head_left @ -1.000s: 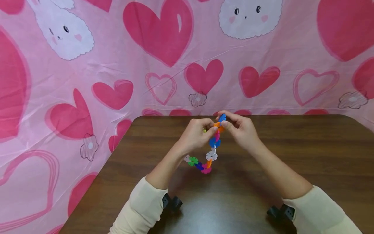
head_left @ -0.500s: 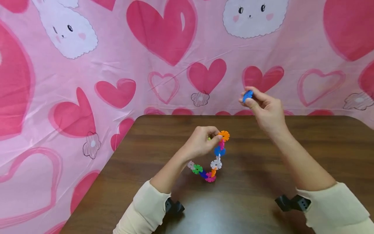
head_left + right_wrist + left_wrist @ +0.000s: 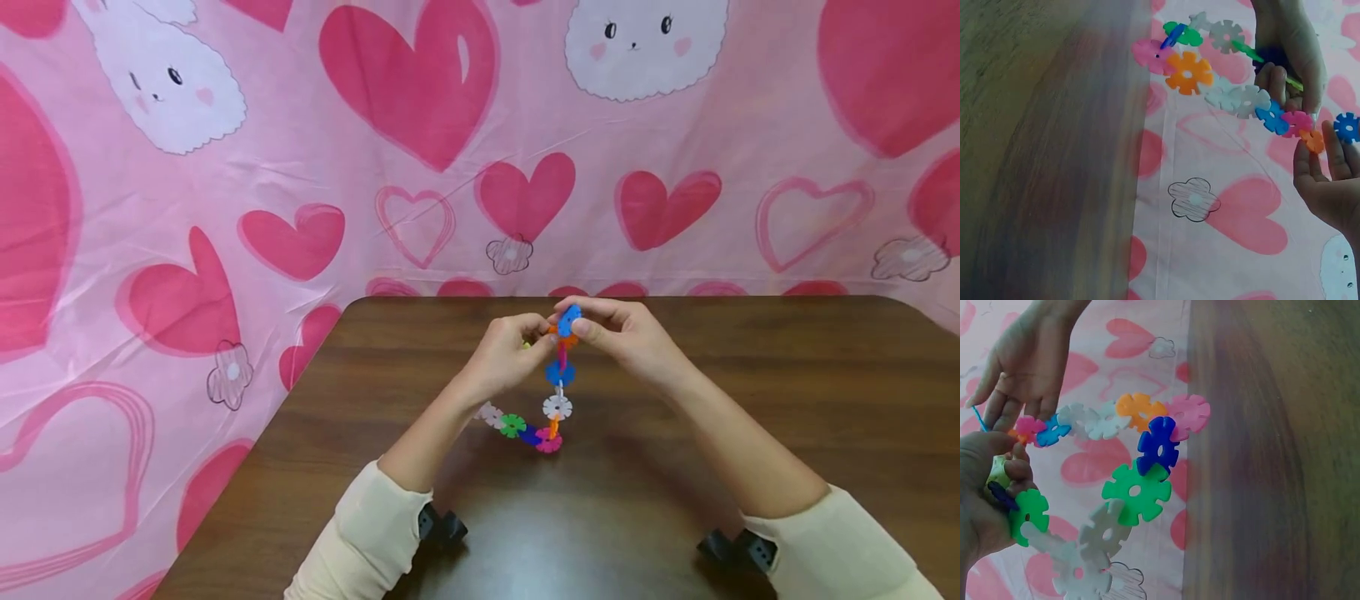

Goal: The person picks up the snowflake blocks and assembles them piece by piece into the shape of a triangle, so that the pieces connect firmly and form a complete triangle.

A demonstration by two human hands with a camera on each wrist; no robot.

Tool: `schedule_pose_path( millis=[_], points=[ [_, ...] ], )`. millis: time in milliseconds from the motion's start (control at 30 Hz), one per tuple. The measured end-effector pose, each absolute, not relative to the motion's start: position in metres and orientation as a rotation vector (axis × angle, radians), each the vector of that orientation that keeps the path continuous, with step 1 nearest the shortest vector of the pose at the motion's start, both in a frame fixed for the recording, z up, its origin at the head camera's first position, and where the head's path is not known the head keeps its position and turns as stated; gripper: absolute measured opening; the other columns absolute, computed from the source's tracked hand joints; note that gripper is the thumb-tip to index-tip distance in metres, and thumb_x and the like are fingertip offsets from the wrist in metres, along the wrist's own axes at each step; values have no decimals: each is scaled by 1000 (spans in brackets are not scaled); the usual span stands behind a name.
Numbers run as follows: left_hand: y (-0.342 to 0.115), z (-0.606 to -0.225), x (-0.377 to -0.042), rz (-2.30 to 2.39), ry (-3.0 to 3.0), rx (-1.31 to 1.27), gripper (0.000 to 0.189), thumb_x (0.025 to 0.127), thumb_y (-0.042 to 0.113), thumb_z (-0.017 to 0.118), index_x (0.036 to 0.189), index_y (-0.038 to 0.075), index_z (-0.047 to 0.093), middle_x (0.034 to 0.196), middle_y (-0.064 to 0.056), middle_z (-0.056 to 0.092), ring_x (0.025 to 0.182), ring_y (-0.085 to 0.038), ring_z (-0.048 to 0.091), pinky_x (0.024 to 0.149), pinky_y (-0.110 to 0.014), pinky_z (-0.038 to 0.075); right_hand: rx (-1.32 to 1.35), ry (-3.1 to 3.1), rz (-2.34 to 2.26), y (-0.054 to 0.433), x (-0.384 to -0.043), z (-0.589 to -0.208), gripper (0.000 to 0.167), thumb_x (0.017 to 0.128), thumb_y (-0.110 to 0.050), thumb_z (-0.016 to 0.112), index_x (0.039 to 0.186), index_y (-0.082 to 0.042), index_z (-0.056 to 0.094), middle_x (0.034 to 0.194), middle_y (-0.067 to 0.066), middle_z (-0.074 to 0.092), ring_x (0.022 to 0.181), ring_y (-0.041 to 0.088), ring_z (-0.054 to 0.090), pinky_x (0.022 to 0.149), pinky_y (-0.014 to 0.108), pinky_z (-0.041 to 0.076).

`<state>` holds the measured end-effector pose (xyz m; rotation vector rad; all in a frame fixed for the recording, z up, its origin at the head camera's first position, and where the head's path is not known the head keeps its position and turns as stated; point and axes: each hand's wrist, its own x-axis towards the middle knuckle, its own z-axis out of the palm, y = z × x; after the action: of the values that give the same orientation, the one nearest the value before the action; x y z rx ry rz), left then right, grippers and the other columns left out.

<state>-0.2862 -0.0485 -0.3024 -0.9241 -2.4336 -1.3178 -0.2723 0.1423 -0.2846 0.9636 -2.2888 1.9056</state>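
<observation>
My left hand [image 3: 504, 354] pinches the orange snowflake disc [image 3: 1312, 141] at one end of a chain of notched plastic discs. A yellow-green disc [image 3: 998, 470] also sits in that hand. Between the thumb and fingers of my right hand [image 3: 637, 343] is a loose-looking blue snowflake disc [image 3: 570, 321], close by the orange one. Whether the two touch is hard to tell. Below the hands the chain loops down through a white disc [image 3: 557, 407], a pink disc [image 3: 548, 440] and a green disc [image 3: 512, 426]. My left forearm hides part of the loop in the head view.
A brown wooden table [image 3: 750, 400] lies under both arms. Behind it hangs a pink cloth [image 3: 442, 242] printed with hearts and rabbits. Black devices [image 3: 442, 527] are strapped at both cuffs.
My right hand lifted the blue disc up and right, away from the orange disc, then brought it back beside it. The left hand kept its hold on the chain with little movement.
</observation>
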Motion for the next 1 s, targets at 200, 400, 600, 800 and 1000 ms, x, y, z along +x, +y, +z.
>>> schedule_pose_path(
  millis=[200, 400, 600, 800, 1000],
  points=[
    [-50, -301, -285, -1394, -2498, -879, 12, 89, 11, 60, 98, 2, 61, 79, -3, 61, 67, -14, 51, 55, -22, 42, 998, -2305, 1808, 144, -277, -287, 31, 91, -12, 58, 119, 2, 57, 106, 14, 64, 96, 22, 61, 86, 30, 48],
    [-58, -297, -284, -1626, -2630, -951, 34, 86, 2, 46, 116, 5, 30, 108, -14, 42, 94, -20, 47, 81, -28, 40, 932, -2352, 1650, 149, -282, -287, 34, 92, -17, 59, 122, -2, 57, 105, 10, 64, 91, 20, 60, 80, 26, 50],
    [-63, -295, -284, -1708, -2648, -1041, 32, 93, -6, 44, 121, 2, 29, 113, -14, 43, 99, -25, 53, 83, -27, 45, 898, -2345, 1634, 151, -284, -289, 33, 92, -18, 59, 122, -5, 58, 100, 14, 64, 88, 25, 60, 79, 27, 50],
    [-60, -297, -290, -1712, -2533, -778, 28, 86, 9, 66, 108, -7, 59, 117, -11, 56, 90, -14, 60, 73, -22, 50, 949, -2266, 1648, 149, -284, -288, 34, 91, -14, 59, 123, -2, 57, 107, 8, 63, 92, 23, 60, 78, 25, 51],
    [-54, -299, -290, -1747, -2300, -813, 13, 81, 11, 71, 85, -2, 72, 101, -5, 65, 88, -11, 60, 69, -23, 50, 1060, -2151, 1734, 142, -283, -284, 34, 91, -8, 58, 122, 3, 55, 114, 13, 61, 94, 22, 59, 80, 26, 50]
  ],
)
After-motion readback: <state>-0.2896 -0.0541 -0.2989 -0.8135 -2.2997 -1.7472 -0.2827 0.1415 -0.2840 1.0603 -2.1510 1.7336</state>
